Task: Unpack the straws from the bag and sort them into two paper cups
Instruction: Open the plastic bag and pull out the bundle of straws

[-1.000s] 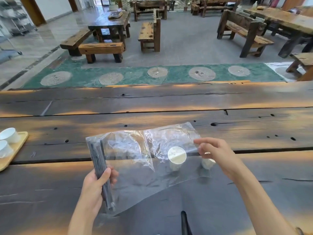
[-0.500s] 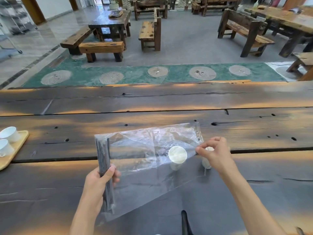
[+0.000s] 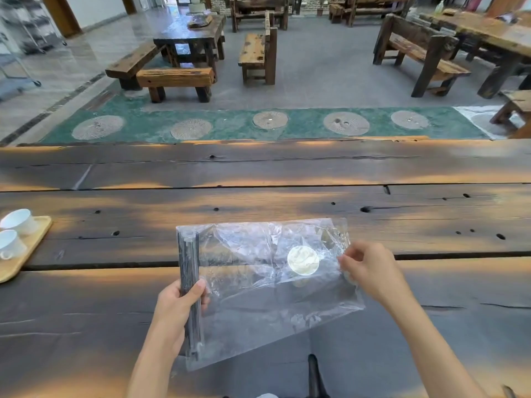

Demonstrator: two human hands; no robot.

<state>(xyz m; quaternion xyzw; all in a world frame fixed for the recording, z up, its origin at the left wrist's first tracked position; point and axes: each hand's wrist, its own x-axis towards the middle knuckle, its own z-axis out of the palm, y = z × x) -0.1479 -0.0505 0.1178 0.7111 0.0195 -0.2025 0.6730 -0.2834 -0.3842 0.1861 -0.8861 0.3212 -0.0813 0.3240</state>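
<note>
Clear plastic makes up the bag [image 3: 258, 288], which both hands hold up just above the dark plank counter [image 3: 258, 173], spread wide from left to right. Inside it, against its left edge, a bundle of dark straws [image 3: 188, 262] stands roughly on end, running from the bag's far corner down to its near one. The left hand [image 3: 178, 308] grips that bundle through the plastic, fingers wrapped behind it and the thumb pressed across the front. The right hand [image 3: 370, 271] pinches the bag's right edge between thumb and curled fingertips. Seen through the plastic, a white paper cup [image 3: 303, 260] stands upright on the counter, its open mouth facing up, just left of the right hand. A second cup [image 3: 349, 278] is mostly hidden behind the right hand's fingers, with only a pale sliver showing, so how it stands cannot be told. At the counter's far left, well apart from the bag, a light wooden tray [image 3: 28, 251] carries two white mugs [image 3: 17, 222], one beyond the other. A dark narrow object [image 3: 314, 374] pokes up at the near edge between the forearms; what it is cannot be told. Beyond the counter lies a green floor strip [image 3: 230, 127] set with round stone discs, and farther off stand rough wooden benches [image 3: 175, 79] and tables.
</note>
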